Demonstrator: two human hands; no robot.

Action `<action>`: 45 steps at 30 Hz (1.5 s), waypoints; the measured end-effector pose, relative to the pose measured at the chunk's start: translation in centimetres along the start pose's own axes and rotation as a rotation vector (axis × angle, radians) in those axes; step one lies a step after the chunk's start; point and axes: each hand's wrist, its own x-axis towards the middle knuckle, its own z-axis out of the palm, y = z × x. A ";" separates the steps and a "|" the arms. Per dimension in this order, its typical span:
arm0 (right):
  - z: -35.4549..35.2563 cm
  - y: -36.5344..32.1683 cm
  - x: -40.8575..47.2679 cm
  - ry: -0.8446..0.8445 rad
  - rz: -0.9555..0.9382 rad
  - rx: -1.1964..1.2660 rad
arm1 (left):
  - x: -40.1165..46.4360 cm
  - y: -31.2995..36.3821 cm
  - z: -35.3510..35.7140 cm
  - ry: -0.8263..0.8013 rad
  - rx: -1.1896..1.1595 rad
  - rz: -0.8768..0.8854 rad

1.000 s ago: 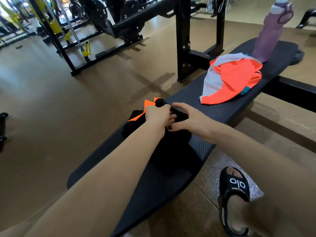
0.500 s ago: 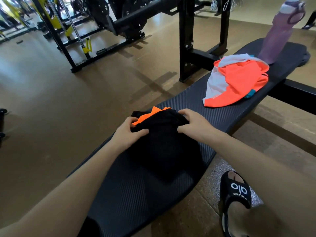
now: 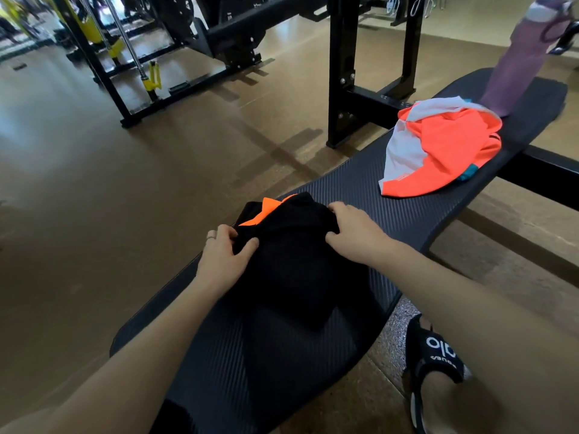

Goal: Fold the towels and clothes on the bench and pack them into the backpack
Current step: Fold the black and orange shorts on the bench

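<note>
Counter [image 3: 360,189] padding carries a black garment [image 3: 291,261] with orange trim near its middle, and we see the left hand [image 3: 224,256] pinching its left edge while the right hand [image 3: 355,234] has fingers curled into the cloth on the right. Farther right lies an orange and white garment [image 3: 445,148], just beside a purple bottle [image 3: 520,61].

black garment [image 3: 291,264] orange trim; orange-white shirt [image 3: 438,151]; purple bottle [image 3: 517,64].

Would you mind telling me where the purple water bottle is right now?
In the head view, the purple water bottle stands upright at the far right end of the bench, just behind the orange and white garment.
</note>
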 end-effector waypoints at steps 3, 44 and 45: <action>0.0 -0.5 -0.1 0.083 -0.019 -0.231 | 0.1 0.5 0.2 0.043 0.102 -0.171; -3.9 6.0 -41.9 0.495 0.111 1.894 | -30.1 27.2 -2.2 -1.051 -0.672 0.165; -2.4 6.7 -42.7 0.497 0.124 1.934 | -30.8 27.4 -1.2 -1.088 -0.652 0.162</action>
